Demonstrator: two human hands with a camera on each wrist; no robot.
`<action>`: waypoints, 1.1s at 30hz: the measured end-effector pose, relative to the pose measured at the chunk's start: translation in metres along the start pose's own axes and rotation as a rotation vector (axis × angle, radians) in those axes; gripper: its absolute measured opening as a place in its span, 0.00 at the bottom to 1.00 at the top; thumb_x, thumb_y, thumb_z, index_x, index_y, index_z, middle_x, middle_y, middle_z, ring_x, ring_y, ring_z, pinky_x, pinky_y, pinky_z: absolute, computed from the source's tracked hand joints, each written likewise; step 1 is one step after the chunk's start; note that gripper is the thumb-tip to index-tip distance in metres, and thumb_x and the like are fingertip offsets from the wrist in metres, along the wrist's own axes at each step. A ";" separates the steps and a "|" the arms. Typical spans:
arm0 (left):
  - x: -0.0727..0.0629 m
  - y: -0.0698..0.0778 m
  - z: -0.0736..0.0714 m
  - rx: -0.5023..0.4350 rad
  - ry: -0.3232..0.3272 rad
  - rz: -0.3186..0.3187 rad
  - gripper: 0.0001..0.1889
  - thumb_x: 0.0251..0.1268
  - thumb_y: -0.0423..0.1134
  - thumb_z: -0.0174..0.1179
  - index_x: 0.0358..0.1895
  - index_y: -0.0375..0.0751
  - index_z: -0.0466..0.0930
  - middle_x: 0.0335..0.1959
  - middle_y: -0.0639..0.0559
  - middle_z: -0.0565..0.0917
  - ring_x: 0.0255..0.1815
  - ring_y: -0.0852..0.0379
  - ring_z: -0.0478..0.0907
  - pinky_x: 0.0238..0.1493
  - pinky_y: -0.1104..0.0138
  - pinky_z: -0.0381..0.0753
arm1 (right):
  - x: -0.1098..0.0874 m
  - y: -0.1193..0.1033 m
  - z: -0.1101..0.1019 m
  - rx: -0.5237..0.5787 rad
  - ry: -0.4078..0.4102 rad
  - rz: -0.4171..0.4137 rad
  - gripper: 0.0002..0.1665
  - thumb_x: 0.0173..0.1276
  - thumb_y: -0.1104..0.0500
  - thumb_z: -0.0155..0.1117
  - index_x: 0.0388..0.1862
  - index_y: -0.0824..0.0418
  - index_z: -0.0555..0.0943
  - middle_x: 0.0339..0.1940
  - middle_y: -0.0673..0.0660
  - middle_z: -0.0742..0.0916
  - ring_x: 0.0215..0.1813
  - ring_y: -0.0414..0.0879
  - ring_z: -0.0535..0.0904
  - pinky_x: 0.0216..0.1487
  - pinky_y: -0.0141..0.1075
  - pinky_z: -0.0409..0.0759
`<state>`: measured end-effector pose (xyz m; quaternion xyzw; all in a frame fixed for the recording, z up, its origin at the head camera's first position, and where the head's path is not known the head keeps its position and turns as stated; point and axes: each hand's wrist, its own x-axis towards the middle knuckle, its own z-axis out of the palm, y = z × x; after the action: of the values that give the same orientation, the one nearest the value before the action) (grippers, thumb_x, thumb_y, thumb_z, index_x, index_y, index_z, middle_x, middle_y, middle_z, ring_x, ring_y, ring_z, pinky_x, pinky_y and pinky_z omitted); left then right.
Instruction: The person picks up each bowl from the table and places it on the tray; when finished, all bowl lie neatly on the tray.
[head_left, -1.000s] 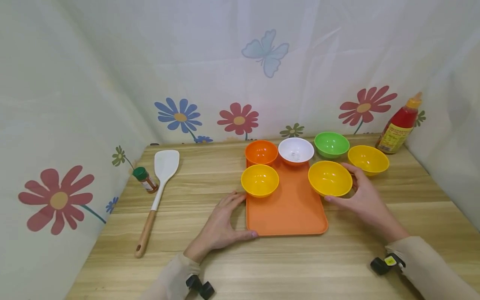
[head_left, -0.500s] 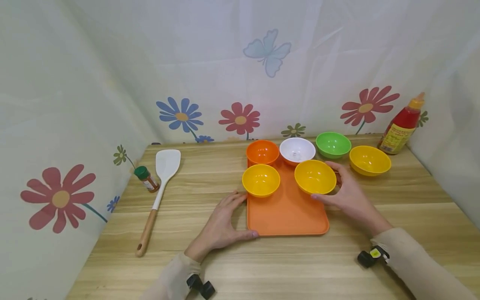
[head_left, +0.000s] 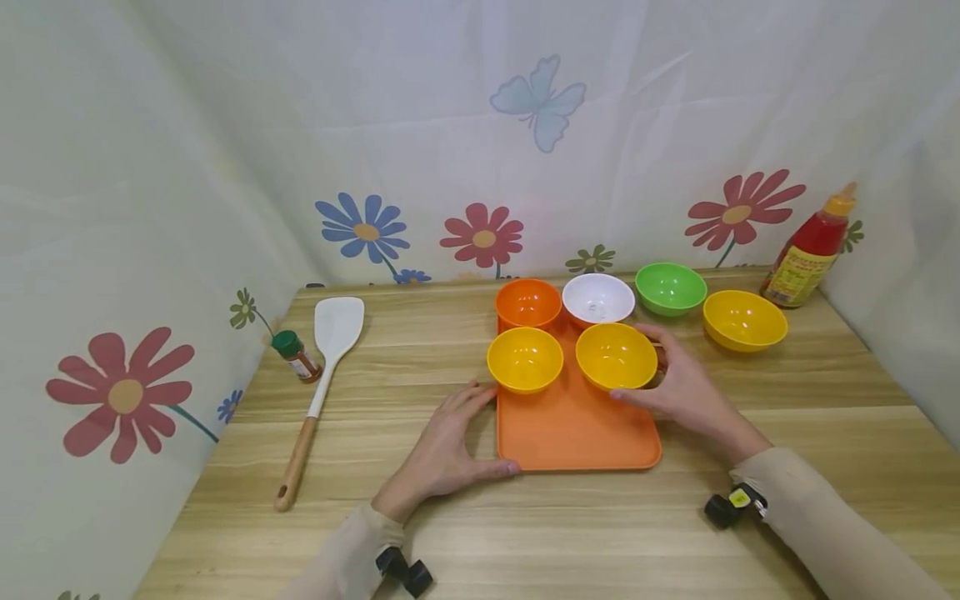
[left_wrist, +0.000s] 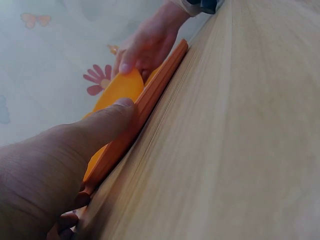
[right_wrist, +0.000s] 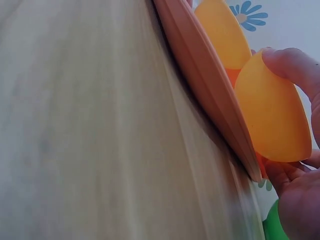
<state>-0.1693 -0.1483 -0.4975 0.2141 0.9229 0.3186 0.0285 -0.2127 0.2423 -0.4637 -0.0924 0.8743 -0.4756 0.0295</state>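
My right hand [head_left: 686, 392] grips a yellow bowl [head_left: 617, 357] by its right side, thumb toward the front, over the right part of the orange tray [head_left: 577, 437]. In the right wrist view, this held bowl [right_wrist: 272, 110] shows at the tray's rim. My left hand [head_left: 442, 450] holds the tray's front-left corner, thumb at the front edge and fingers along the left side. A second yellow bowl [head_left: 525, 360] stands on the tray's left part. Behind are an orange bowl [head_left: 528, 303] and a white bowl [head_left: 597, 298], which has an orange outside visible below.
Right of the tray stand a green bowl [head_left: 671, 288], another yellow bowl [head_left: 745, 321] and a red sauce bottle [head_left: 806, 258]. At left lie a white spatula [head_left: 322, 392] with a wooden handle and a green-capped spice jar [head_left: 296, 357]. A flowered curtain [head_left: 420, 125] backs the table.
My right hand has carried the yellow bowl leftward, from the tray's right edge to beside the other yellow bowl. The left hand has stayed at the tray's corner.
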 end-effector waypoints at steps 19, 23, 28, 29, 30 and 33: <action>0.001 0.000 0.000 -0.006 0.001 0.000 0.63 0.51 0.80 0.77 0.89 0.54 0.65 0.89 0.56 0.67 0.93 0.48 0.53 0.89 0.38 0.55 | 0.006 0.004 0.002 -0.022 -0.027 -0.007 0.73 0.60 0.36 0.89 0.92 0.55 0.55 0.86 0.64 0.70 0.80 0.66 0.70 0.83 0.70 0.68; 0.001 -0.001 0.001 -0.007 0.005 0.001 0.63 0.50 0.80 0.77 0.89 0.55 0.65 0.89 0.56 0.66 0.93 0.48 0.53 0.89 0.38 0.56 | 0.006 0.003 0.001 -0.048 -0.035 0.006 0.76 0.60 0.34 0.88 0.94 0.54 0.52 0.88 0.64 0.68 0.82 0.66 0.69 0.83 0.71 0.65; 0.001 -0.001 0.001 -0.008 0.006 0.005 0.63 0.50 0.80 0.77 0.89 0.55 0.66 0.89 0.56 0.67 0.92 0.49 0.53 0.89 0.38 0.56 | 0.005 0.001 0.001 -0.040 -0.043 0.015 0.78 0.59 0.34 0.88 0.95 0.51 0.49 0.90 0.63 0.66 0.84 0.67 0.66 0.83 0.73 0.63; 0.001 -0.001 0.001 -0.009 0.007 0.005 0.63 0.50 0.80 0.77 0.89 0.55 0.66 0.89 0.56 0.67 0.92 0.49 0.53 0.89 0.38 0.56 | 0.005 0.001 0.000 -0.033 -0.043 0.012 0.78 0.59 0.34 0.89 0.95 0.51 0.49 0.90 0.63 0.65 0.85 0.67 0.65 0.84 0.73 0.62; 0.001 -0.001 0.001 -0.011 0.007 0.004 0.63 0.50 0.80 0.77 0.88 0.55 0.66 0.89 0.56 0.67 0.92 0.49 0.53 0.89 0.38 0.56 | 0.004 0.001 0.000 -0.024 -0.042 0.008 0.78 0.59 0.35 0.89 0.95 0.51 0.49 0.90 0.63 0.65 0.85 0.67 0.65 0.84 0.74 0.62; 0.001 -0.001 0.001 -0.013 0.004 -0.001 0.63 0.50 0.80 0.77 0.89 0.55 0.65 0.89 0.56 0.66 0.93 0.49 0.53 0.89 0.38 0.56 | 0.004 0.000 -0.001 0.000 -0.032 0.000 0.79 0.59 0.36 0.90 0.96 0.50 0.48 0.90 0.62 0.65 0.85 0.67 0.64 0.84 0.74 0.61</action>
<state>-0.1705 -0.1476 -0.4990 0.2126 0.9211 0.3249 0.0282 -0.2167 0.2424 -0.4631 -0.1000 0.8737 -0.4740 0.0436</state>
